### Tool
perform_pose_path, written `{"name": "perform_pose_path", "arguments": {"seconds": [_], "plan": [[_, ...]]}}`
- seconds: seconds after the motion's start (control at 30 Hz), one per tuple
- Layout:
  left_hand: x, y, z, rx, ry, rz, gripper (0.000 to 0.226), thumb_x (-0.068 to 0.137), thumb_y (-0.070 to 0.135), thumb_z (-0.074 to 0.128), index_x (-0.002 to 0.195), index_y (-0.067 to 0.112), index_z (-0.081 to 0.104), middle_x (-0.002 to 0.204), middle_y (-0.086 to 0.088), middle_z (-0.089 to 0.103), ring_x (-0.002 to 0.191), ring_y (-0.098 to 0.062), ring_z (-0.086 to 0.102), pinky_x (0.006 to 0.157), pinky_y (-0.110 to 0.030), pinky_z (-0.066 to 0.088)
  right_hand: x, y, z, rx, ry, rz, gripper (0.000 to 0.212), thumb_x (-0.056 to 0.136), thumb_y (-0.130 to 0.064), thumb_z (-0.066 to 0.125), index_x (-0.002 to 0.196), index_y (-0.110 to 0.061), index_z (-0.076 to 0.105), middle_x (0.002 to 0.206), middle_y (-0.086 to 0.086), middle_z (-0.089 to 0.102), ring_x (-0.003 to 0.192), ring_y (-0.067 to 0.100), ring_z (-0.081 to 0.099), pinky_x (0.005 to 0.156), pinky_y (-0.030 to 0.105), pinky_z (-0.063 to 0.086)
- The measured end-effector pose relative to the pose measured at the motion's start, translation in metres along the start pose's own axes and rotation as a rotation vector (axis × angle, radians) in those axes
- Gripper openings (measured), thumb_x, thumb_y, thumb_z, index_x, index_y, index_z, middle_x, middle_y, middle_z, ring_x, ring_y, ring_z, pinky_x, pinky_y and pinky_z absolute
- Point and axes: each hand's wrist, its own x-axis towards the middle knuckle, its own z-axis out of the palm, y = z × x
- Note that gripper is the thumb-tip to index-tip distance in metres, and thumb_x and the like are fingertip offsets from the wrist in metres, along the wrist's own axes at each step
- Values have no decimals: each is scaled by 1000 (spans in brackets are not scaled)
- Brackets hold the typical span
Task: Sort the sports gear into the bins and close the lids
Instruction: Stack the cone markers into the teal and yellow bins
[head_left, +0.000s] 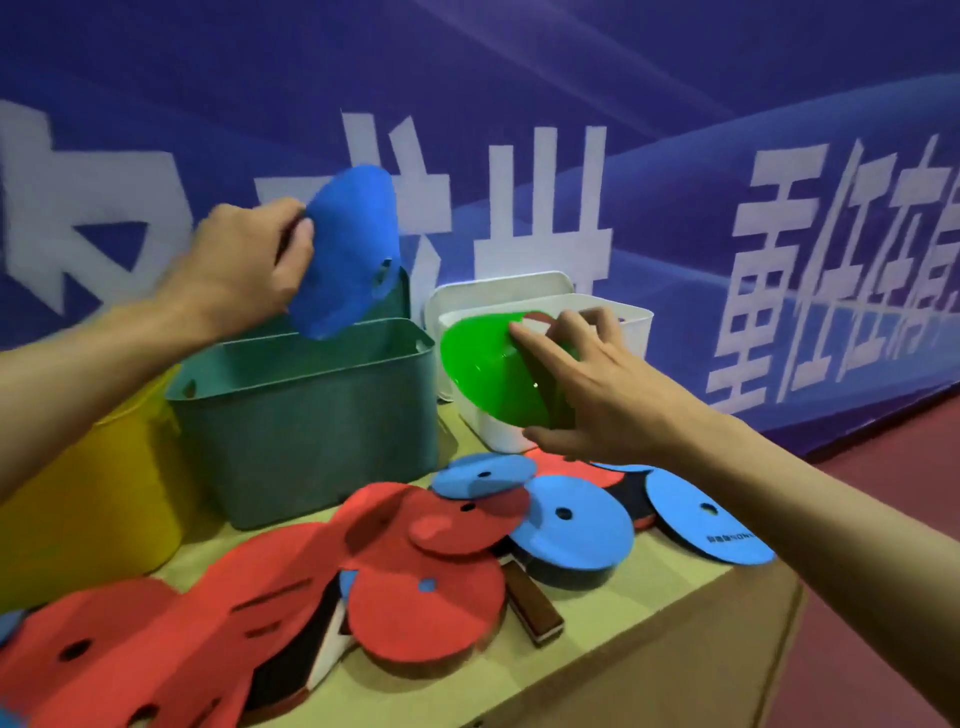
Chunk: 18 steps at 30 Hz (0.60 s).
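Note:
My left hand (244, 265) grips a blue disc cone (348, 249) by its edge, tilted above the open teal bin (306, 415). My right hand (587, 384) holds a green disc cone (483, 364) at the rim of the open white bin (623, 317), thumb under it and fingers on top. A yellow bin (88, 493) stands left of the teal one. Several red discs (415, 608) and blue discs (571, 525) lie piled on the table in front of the bins, over a paddle handle (535, 608).
The white bin's lid (498, 288) stands upright behind it. A blue banner wall (519, 78) runs right behind the bins. The wooden table's right edge (748, 587) drops to a red floor (893, 467).

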Motion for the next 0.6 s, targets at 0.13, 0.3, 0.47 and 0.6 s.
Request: {"name": "perform_pose_path", "arguments": {"seconds": [0.13, 0.3, 0.47, 0.6], "plan": [[-7, -54, -13, -102, -124, -363, 25, 107, 23, 42, 89, 9, 51, 76, -18, 63, 55, -32, 71, 46, -45, 50, 67, -44, -4, 54, 136, -108, 98, 80, -60, 70, 159, -20, 28, 133, 12, 42, 120, 36, 36, 88, 52, 53], [-53, -96, 9, -309, -601, -850, 18, 104, 2, 51, 113, -12, 58, 97, -28, 66, 63, -27, 70, 46, -25, 56, 144, -87, 8, 119, 145, -159, 90, 83, -58, 70, 158, -25, 33, 144, 11, 41, 124, 36, 35, 90, 52, 53], [-86, -115, -24, 202, -653, -427, 42, 100, 35, 56, 136, 16, 63, 138, -7, 64, 123, -26, 60, 103, -34, 46, 211, -114, 50, 159, 10, -134, 83, 86, -57, 70, 157, -34, 33, 154, 8, 35, 136, 34, 29, 100, 58, 50], [-116, -117, -61, 386, -723, -154, 60, 100, 53, 50, 154, 29, 38, 156, 0, 39, 142, -25, 34, 115, -49, 38, 234, -146, 83, 102, -194, -170, 75, 90, -60, 65, 156, -43, 33, 163, 8, 25, 144, 39, 26, 109, 59, 43]]}}
